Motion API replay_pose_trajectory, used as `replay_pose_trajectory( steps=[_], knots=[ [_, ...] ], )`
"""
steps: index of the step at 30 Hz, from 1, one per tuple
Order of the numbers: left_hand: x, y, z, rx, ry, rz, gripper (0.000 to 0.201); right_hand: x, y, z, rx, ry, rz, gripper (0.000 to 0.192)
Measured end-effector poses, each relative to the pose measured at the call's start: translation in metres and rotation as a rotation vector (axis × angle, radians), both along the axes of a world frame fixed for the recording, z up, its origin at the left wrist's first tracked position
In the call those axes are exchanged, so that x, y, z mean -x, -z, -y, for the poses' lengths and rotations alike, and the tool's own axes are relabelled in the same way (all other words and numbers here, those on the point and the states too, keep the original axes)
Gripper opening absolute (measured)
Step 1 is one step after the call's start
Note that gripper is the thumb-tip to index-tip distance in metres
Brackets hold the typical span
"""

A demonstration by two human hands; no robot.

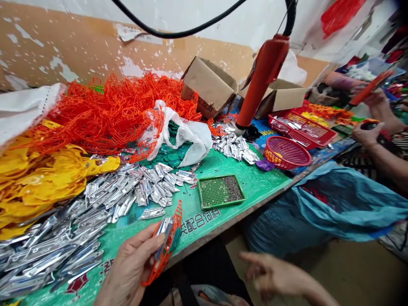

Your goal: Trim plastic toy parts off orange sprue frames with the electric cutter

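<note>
My left hand (135,259) is closed, pinching a shiny metal plate (164,231) together with an orange plastic openwork frame (178,212) and a green piece behind them. Over the floor to the right, my right hand (270,272) holds nothing; its index finger points out and the other fingers are partly curled and blurred. On the green tabletop (178,246), a small green tray (204,199) has a perforated grid with many tiny metal pieces along its right side. A heap of metal plates (60,238) spreads over the left of the table, with one loose plate (152,213) nearer the tray.
Orange frames (117,110) and yellow plastic parts (47,178) are piled behind. An orange power screwdriver (263,80) hangs upright from a black cable. A purple-red basket (287,153) and blue sack (318,208) stand to the right. A co-worker's hands (371,127) hold things there.
</note>
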State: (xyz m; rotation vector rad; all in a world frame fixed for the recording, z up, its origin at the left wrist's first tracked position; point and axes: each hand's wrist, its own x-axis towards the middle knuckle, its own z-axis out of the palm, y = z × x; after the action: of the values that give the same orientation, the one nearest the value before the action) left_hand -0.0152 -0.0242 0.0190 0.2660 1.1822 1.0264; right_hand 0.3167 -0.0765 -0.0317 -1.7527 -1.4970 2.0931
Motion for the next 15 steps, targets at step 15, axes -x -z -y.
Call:
replay_pose_trajectory(
  steps=[15],
  knots=[
    [0.001,0.007,-0.009,0.061,0.079,-0.181,0.033,-0.02,-0.087,-0.099,-0.678,0.286,-0.294,0.037]
  ],
)
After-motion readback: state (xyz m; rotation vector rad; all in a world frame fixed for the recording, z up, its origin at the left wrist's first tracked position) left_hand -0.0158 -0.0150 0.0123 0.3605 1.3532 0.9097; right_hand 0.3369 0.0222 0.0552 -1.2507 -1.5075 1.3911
